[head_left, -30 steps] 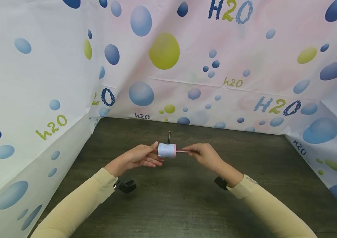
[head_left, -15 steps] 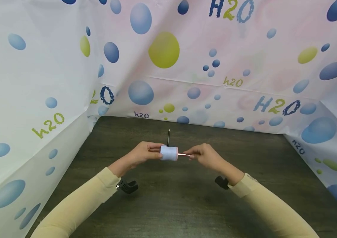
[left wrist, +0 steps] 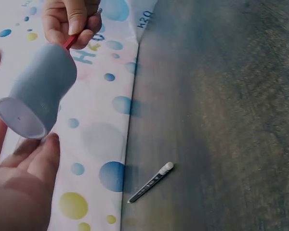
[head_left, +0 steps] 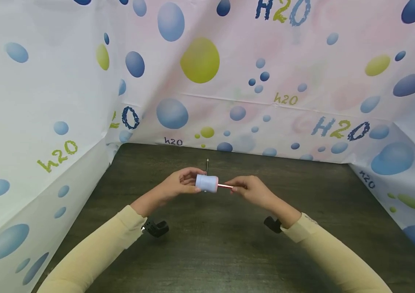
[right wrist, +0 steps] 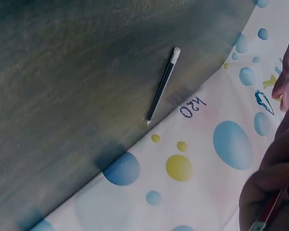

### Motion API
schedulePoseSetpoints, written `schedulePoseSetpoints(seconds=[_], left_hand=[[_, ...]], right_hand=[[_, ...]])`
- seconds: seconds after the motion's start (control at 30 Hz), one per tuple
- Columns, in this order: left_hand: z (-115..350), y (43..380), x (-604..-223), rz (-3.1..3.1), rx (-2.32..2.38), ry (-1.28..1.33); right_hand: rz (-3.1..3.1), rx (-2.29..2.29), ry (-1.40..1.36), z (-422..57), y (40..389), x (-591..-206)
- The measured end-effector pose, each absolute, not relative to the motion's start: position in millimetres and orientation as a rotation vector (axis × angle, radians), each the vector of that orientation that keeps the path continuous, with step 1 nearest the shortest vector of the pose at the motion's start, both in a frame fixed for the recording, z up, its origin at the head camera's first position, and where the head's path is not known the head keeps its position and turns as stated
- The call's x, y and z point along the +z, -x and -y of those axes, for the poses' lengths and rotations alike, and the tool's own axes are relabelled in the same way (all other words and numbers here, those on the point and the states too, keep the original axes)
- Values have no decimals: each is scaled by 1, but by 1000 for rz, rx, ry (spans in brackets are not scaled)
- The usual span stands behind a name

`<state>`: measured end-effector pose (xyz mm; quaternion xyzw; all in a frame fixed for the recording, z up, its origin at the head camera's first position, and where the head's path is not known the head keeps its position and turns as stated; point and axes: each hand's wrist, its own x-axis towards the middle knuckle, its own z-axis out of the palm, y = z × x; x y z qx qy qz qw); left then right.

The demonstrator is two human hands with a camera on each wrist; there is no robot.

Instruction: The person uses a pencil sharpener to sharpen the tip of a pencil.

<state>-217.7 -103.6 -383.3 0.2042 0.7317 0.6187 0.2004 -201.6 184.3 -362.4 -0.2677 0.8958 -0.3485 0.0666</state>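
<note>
A light-blue pencil sharpener (head_left: 206,183), waisted and with a pink end, is held up in the air between both hands. A red pencil (head_left: 224,186) goes into its pink end. My right hand (head_left: 253,190) pinches that pencil between thumb and fingertips. My left hand (head_left: 176,184) is at the sharpener's other end, fingers loosely spread about it. In the left wrist view, a fingertip lies against or very near the rim of the white base, while another finger stands apart from the body. The pencil's tip is hidden inside the sharpener.
A black pencil (right wrist: 163,86) with a white eraser end lies on the dark wooden table (head_left: 207,252), beyond the hands. White sheeting (head_left: 302,61) printed with blue and green bubbles walls the table at the back and both sides.
My left hand turned from palm up to fingers around the sharpener, then loosened slightly. The sharpener dipped, then rose a little and tilted. My right hand kept its pinch on the red pencil.
</note>
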Motion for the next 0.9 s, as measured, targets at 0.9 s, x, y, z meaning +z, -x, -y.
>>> schedulePoseSetpoints(seconds=[0.9], left_hand=[[101, 210, -384, -2303, 1573, -481]], right_hand=[[-2686, -1016, 744, -179, 201, -360]])
